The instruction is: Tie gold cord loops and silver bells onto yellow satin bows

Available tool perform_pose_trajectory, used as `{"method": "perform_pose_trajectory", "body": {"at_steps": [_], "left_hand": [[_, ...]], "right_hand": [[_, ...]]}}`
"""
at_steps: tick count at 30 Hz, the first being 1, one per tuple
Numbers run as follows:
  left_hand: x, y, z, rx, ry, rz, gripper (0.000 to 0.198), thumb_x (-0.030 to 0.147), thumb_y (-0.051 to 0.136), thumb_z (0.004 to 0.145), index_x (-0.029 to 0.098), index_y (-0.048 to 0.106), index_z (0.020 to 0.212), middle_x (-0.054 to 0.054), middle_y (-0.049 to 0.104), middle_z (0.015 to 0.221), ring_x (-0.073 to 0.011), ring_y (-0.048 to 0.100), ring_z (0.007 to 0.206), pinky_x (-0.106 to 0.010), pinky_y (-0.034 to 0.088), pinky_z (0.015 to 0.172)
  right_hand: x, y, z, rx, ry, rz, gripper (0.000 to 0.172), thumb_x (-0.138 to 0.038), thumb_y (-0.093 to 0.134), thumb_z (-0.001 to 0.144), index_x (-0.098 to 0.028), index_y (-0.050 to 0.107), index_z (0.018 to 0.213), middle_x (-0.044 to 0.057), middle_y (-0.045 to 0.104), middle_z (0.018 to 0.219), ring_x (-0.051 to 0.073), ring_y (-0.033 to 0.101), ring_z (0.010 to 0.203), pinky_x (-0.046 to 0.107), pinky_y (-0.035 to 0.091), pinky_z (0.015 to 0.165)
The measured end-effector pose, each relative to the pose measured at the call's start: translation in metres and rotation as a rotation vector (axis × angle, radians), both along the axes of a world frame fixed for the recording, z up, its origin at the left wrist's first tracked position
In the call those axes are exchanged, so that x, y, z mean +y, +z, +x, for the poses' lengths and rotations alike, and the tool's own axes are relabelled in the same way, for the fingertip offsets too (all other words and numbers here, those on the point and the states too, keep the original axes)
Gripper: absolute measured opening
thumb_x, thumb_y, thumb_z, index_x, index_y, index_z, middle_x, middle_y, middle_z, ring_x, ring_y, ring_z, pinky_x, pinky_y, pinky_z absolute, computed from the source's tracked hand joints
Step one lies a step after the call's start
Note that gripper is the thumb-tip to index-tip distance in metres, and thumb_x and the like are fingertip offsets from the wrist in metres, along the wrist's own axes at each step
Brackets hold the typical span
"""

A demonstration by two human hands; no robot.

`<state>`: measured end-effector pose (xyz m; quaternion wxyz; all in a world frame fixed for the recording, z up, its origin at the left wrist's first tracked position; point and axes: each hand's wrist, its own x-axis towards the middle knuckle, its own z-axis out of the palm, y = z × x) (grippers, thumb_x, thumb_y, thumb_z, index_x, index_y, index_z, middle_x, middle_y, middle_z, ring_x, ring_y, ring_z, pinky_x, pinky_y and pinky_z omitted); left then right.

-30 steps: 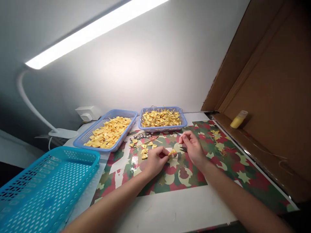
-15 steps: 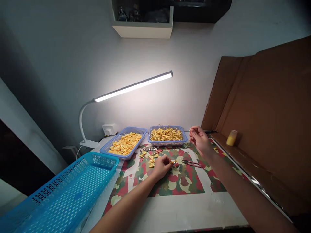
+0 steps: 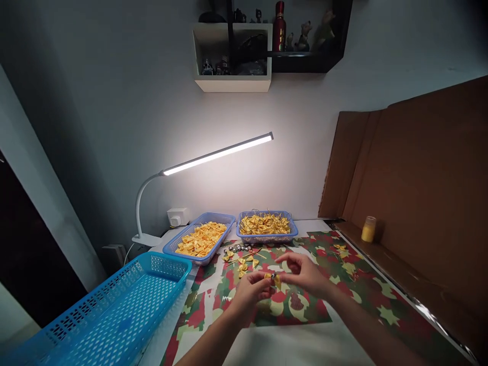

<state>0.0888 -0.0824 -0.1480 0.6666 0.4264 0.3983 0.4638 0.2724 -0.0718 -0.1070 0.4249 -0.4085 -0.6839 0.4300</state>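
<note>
My left hand [image 3: 249, 294] pinches a small yellow ribbon bow [image 3: 277, 280] with a shiny silver bell [image 3: 273, 275] at its middle. From the right, my right hand [image 3: 307, 275] reaches up to the bow. Its thumb is at the bow's edge, and the index finger stands apart above it. Just beyond my left hand lie several loose yellow bows [image 3: 243, 267] and thin gold ties [image 3: 260, 253]. A row of silver bells [image 3: 239, 247] sits behind these. The pink thread snips seen earlier are out of sight.
Two blue-violet baskets stand at the back, one with yellow bows [image 3: 202, 239], one with gold-tied bows [image 3: 265, 223]. A long turquoise basket [image 3: 125, 295] is at left. A lamp [image 3: 219, 153] shines overhead. Cardboard [image 3: 415, 203] and a yellow jar [image 3: 368, 230] stand right.
My right hand has come down and left from its raised position to the bow. My left hand has lifted the bow slightly. The view has tilted upward, and the snips no longer show.
</note>
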Motion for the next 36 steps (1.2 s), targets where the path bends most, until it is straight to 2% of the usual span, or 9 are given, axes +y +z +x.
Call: {"method": "perform_pose_trajectory", "body": {"at_steps": [2,5,9,15,18,23,27,30,36], "left_hand": [[-0.005,0.002,-0.001,-0.005,-0.002,-0.032,0.04,0.039,0.088,0.049,0.009,0.072,0.07,-0.006,0.065,0.063,-0.0104,0.059,0.055,-0.02,0.043,0.055],[-0.006,0.0,0.0,-0.017,0.027,-0.059,0.039,0.037,0.089,0.046,0.009,0.071,0.065,-0.005,0.065,0.06,-0.0094,0.058,0.053,-0.018,0.04,0.051],[-0.005,-0.008,-0.001,-0.048,0.075,-0.077,0.04,0.037,0.09,0.044,0.009,0.069,0.062,-0.003,0.063,0.057,-0.0085,0.057,0.053,-0.016,0.037,0.049],[-0.005,-0.017,-0.008,-0.098,0.071,-0.15,0.034,0.032,0.087,0.05,0.009,0.069,0.066,-0.003,0.063,0.061,-0.0068,0.055,0.054,-0.015,0.038,0.049],[-0.006,-0.02,-0.009,-0.119,0.066,-0.155,0.035,0.037,0.085,0.054,0.011,0.068,0.068,-0.004,0.063,0.065,-0.0084,0.058,0.059,-0.016,0.042,0.053],[-0.01,-0.02,-0.008,-0.146,0.074,-0.084,0.042,0.036,0.091,0.045,0.012,0.065,0.067,-0.001,0.062,0.065,-0.0083,0.055,0.057,-0.019,0.043,0.055],[-0.01,-0.014,-0.013,-0.136,0.131,-0.046,0.042,0.032,0.09,0.045,0.014,0.061,0.069,0.0,0.062,0.069,-0.0085,0.056,0.062,-0.018,0.042,0.057],[-0.008,-0.013,-0.018,-0.132,0.139,-0.038,0.038,0.027,0.087,0.048,0.016,0.057,0.069,0.001,0.062,0.07,-0.0104,0.058,0.066,-0.018,0.042,0.057],[-0.012,-0.019,-0.021,-0.027,-0.02,0.104,0.038,0.036,0.084,0.056,0.017,0.055,0.073,0.004,0.055,0.057,-0.0067,0.046,0.047,-0.018,0.034,0.047]], "right_hand": [[-0.008,-0.014,-0.01,-0.104,-0.003,0.038,0.026,-0.025,0.077,0.065,-0.019,0.074,0.09,-0.007,0.037,0.056,0.009,0.029,0.053,0.023,0.02,0.049],[-0.008,-0.031,-0.023,-0.048,-0.062,0.107,0.013,-0.028,0.076,0.066,-0.017,0.074,0.073,-0.001,0.055,0.062,0.011,0.039,0.056,0.025,0.028,0.052],[-0.002,-0.049,-0.036,0.1,-0.171,0.096,0.02,-0.035,0.076,0.065,-0.015,0.072,0.067,0.002,0.06,0.064,0.013,0.046,0.058,0.026,0.034,0.053],[-0.009,-0.053,-0.041,0.058,-0.142,0.116,0.008,-0.026,0.076,0.065,-0.02,0.077,0.07,0.0,0.059,0.061,0.014,0.048,0.058,0.025,0.036,0.054],[-0.013,-0.053,-0.043,0.028,-0.164,0.161,0.013,-0.018,0.071,0.065,-0.022,0.079,0.074,0.001,0.06,0.062,0.015,0.051,0.061,0.026,0.038,0.056],[-0.01,-0.06,-0.046,0.068,-0.146,0.154,0.014,-0.023,0.074,0.065,-0.019,0.077,0.077,0.003,0.063,0.071,0.017,0.053,0.066,0.028,0.041,0.06],[0.003,-0.049,-0.034,0.389,-0.035,-0.106,0.042,-0.03,0.08,0.059,-0.019,0.071,0.099,-0.002,0.057,0.07,0.011,0.046,0.059,0.024,0.039,0.054],[0.02,-0.028,-0.016,0.588,-0.034,-0.187,0.029,-0.04,0.075,0.065,-0.016,0.068,0.08,-0.003,0.044,0.06,0.009,0.038,0.052,0.024,0.036,0.049],[0.058,-0.003,0.015,0.733,-0.089,-0.209,0.019,-0.031,0.072,0.071,-0.018,0.062,0.082,-0.004,0.042,0.062,0.007,0.033,0.048,0.022,0.033,0.043]]}}
